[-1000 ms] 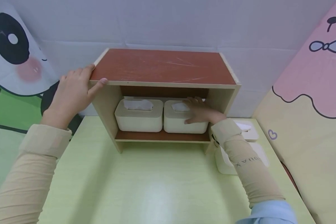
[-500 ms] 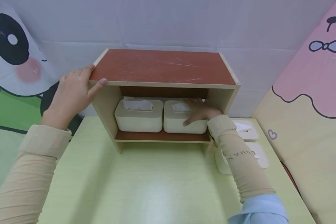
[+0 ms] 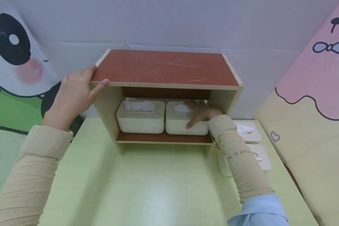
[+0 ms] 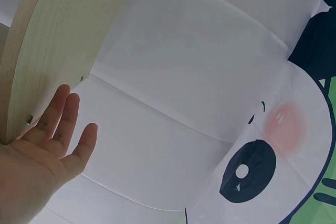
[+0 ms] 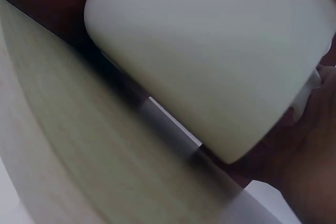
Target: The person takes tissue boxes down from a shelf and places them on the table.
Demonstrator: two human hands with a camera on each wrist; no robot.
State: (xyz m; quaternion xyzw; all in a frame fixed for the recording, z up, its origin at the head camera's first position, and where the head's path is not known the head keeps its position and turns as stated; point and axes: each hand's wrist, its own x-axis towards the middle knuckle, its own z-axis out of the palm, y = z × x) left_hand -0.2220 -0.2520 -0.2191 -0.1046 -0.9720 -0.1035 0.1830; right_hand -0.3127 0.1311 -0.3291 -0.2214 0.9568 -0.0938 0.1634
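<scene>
A small wooden shelf point(image 3: 164, 69) with a reddish-brown top stands on the table. Inside it, two cream tissue boxes sit side by side, the left tissue box point(image 3: 139, 124) and the right tissue box point(image 3: 176, 125), each with white tissue in its slot. My right hand point(image 3: 201, 111) reaches in and holds the right box from above, thumb down its front face and fingers over the lid. In the right wrist view that box point(image 5: 210, 56) lies close to the side panel point(image 5: 94, 135). My left hand point(image 3: 72, 97) rests on the shelf's upper left corner, fingers extended along its side.
Two more tissue boxes, a rear one point(image 3: 255, 135) and a front one point(image 3: 224, 164), stand right of the shelf, partly behind my right sleeve. A pale green table point(image 3: 152, 188) lies in front. Cartoon-printed sheets point(image 3: 172, 25) hang behind and at both sides.
My right forearm has shifted slightly left and inward, and the hand sits a little further over the right tissue box. The left hand and the shelf stay put.
</scene>
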